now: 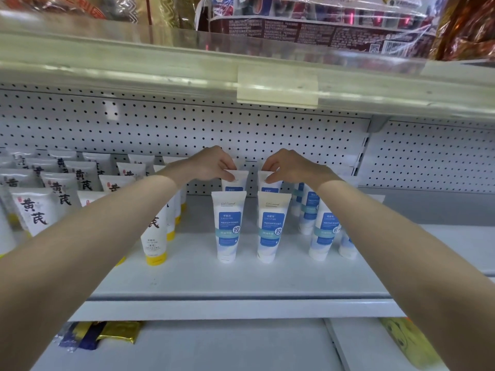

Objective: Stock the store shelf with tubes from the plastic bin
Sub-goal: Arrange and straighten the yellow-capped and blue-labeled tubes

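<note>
Two white tubes with blue labels stand cap-down at the back of the white shelf (241,279). My left hand (214,163) pinches the top edge of the left back tube (237,182). My right hand (288,164) pinches the top edge of the right back tube (270,184). In front of them stand two more blue-label tubes, one on the left (228,226) and one on the right (272,226). Both of my forearms reach in over the shelf from the lower corners. The plastic bin is out of view.
Several white tubes with yellow caps (34,210) fill the shelf's left side. More blue-label tubes (322,228) stand to the right. A pegboard back wall (187,129) closes the rear. The upper shelf edge (241,76) hangs overhead. Gold packets (117,332) lie on the lower shelf.
</note>
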Demonstrator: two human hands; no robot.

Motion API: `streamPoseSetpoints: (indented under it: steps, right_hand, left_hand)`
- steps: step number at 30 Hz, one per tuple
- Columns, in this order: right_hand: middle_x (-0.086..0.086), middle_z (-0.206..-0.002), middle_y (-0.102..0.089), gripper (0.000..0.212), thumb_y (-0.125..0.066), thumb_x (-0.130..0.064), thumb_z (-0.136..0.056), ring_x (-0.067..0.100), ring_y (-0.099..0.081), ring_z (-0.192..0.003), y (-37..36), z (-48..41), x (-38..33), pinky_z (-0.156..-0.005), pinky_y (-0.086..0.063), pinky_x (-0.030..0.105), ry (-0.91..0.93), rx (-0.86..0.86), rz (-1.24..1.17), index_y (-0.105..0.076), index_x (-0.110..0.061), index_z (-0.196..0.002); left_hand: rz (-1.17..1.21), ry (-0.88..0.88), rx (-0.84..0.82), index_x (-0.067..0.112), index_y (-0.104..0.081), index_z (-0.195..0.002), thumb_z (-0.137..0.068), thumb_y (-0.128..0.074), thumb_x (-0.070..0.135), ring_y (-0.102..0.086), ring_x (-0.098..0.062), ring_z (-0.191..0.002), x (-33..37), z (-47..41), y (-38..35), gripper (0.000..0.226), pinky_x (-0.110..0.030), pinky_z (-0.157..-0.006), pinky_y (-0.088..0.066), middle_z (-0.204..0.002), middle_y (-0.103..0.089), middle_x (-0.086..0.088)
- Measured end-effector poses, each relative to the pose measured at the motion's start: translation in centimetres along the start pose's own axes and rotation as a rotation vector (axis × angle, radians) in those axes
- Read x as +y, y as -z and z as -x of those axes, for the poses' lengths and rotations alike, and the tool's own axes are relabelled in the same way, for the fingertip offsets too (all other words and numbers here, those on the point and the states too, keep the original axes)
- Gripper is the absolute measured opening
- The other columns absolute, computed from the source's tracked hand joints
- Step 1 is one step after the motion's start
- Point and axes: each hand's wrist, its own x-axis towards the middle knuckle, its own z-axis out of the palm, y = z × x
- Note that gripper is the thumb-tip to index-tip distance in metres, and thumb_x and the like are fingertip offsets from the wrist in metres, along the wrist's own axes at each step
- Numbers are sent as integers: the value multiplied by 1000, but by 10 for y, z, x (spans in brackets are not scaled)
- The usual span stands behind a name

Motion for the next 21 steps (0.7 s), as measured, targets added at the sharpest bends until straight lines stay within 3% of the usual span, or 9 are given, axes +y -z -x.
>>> streamPoseSetpoints:
  steps: [4, 9, 11, 17, 21]
  right_hand:
    - [8, -101, -69, 23, -66, 0, -79, 13, -59, -88, -1, -2, 1, -66, -41, 14, -3, 22, -33, -70, -7, -101]
    - [0, -90, -66, 23, -68, -3, -80, 9, -59, -85, 2, 2, -2, -53, -39, 2, -13, 0, -37, -70, -9, -101]
    - [-1, -89, -64, 23, -69, -4, -80, 9, -59, -86, 3, 4, -3, -55, -40, 5, -19, -10, -53, -70, -9, -103]
    - [0, -88, -65, 22, -69, -5, -80, 9, -59, -86, 3, 9, -4, -54, -40, 8, -22, -18, -85, -70, -11, -102]
    - [-1, -86, -65, 20, -69, -5, -80, 9, -60, -84, 3, 11, -5, -55, -42, 9, -17, -31, -87, -70, -13, -98]
  left_hand:
    - [55, 11, 25, 2, -70, -100, -81, -68, 4, -65, -24, -92, 2, 2, -1, 19, -22, -73, -54, -93, -69, -11]
    - [82, 31, 15, 4, -71, -98, -80, -71, 6, -66, -18, -85, 4, 5, 2, 19, -14, -65, -55, -89, -69, -6]
    - [98, 40, 17, 5, -71, -99, -79, -72, 7, -65, -16, -84, 4, 7, 2, 19, -10, -61, -53, -88, -69, -5]
    - [109, 52, 39, 5, -71, -98, -79, -72, 8, -65, -15, -83, 4, 12, 2, 19, -9, -59, -53, -92, -69, -7]
    - [99, 58, 33, 6, -72, -97, -79, -72, 8, -65, -14, -83, 3, 13, 1, 19, -15, -66, -55, -94, -71, -8]
